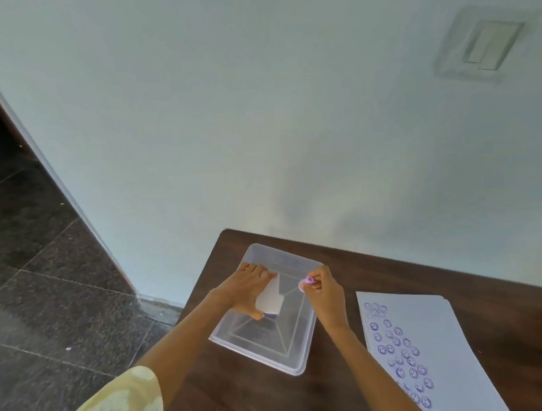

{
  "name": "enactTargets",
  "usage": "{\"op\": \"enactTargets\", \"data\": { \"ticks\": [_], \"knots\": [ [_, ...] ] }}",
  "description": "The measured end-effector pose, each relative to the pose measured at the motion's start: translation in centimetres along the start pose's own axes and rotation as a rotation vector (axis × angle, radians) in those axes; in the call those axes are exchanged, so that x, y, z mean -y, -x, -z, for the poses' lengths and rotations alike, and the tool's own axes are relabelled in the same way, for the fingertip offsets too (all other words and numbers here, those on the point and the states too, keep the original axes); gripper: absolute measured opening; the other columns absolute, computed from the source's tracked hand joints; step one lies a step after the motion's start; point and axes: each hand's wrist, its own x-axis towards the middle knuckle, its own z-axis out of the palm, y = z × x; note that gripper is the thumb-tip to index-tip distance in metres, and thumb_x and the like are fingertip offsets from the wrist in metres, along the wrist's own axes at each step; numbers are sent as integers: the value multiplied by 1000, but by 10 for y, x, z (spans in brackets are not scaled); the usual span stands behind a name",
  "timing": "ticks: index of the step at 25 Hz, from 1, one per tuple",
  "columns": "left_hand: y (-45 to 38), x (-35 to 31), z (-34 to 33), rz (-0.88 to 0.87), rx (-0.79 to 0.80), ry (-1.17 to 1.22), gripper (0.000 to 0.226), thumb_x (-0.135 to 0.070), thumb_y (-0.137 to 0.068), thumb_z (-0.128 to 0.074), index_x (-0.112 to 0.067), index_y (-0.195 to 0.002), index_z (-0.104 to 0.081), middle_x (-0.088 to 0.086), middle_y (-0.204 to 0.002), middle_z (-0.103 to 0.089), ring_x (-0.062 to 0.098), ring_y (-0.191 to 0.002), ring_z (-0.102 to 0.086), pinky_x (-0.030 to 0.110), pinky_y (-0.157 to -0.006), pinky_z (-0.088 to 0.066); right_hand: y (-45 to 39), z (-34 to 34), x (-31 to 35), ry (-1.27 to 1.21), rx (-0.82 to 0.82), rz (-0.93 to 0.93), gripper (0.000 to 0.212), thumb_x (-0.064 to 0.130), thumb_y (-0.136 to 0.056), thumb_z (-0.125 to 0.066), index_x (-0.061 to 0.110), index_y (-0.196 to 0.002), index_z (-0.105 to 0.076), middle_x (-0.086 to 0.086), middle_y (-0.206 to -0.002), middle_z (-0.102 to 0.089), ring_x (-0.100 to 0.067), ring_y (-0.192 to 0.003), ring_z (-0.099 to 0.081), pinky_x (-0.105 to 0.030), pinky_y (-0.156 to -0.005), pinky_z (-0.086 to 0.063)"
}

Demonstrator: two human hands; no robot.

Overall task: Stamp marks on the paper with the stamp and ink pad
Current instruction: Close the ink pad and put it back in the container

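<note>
My left hand (pixel 244 290) grips a white ink pad case (pixel 270 296) over the clear plastic box (pixel 295 362); a strip of purple shows at the case's lower edge. My right hand (pixel 323 293) pinches a small pink stamp (pixel 306 283) above the box's right rim, just right of the ink pad. The white paper (pixel 435 328) lies on the table to the right, covered with several purple smiley-face marks down its left part.
The brown wooden table (pixel 233 403) stands against a white wall; its left edge drops to a dark tiled floor (pixel 42 288). A wall switch (pixel 490 43) is up at the right. The box holds nothing else that I can see.
</note>
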Motion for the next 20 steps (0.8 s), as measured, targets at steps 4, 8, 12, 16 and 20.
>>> {"op": "enactTargets", "data": {
  "ticks": [4,8,12,16,20],
  "knots": [
    [-30,32,-22,-16,21,-46,91,-54,-62,-70,-14,-133,-27,15,-129,-43,34,-116,-42,45,-105,-28,-33,-35,-3,43,50,-60,14,12,-83,-63,14,-79,-49,-4,-76,-58,-20,-70,-58,-25,-61,-47],
    [-46,46,-38,-77,45,-72,88,-54,-65,-69,-14,-132,-29,17,-131,-43,34,-119,-41,48,-108,-24,-43,-56,-11,109,79,-102,14,16,-84,-62,5,-87,-54,-15,-85,-66,-19,-72,-58,-23,-66,-47],
    [-50,52,-39,-132,104,-82,84,-50,-71,-67,-15,-135,-25,17,-141,-36,35,-131,-31,52,-114,-8,-49,-65,-11,141,86,-120,14,15,-84,-62,13,-80,-48,-16,-88,-68,-22,-75,-60,-24,-66,-46],
    [-48,51,-37,-129,160,-83,87,-46,-78,-63,-13,-142,-14,17,-153,-15,34,-141,-13,51,-115,0,-56,-67,-12,195,84,-146,14,17,-85,-60,5,-90,-55,-16,-92,-68,-27,-82,-64,-25,-69,-48],
    [-34,31,-47,-118,58,98,80,-50,-82,-57,-7,-139,-20,16,-151,-21,34,-139,-18,45,-116,-11,-65,-72,-11,217,89,-144,19,20,-86,-60,4,-96,-55,-17,-96,-68,-27,-85,-63,-26,-72,-49]
  ]
}}
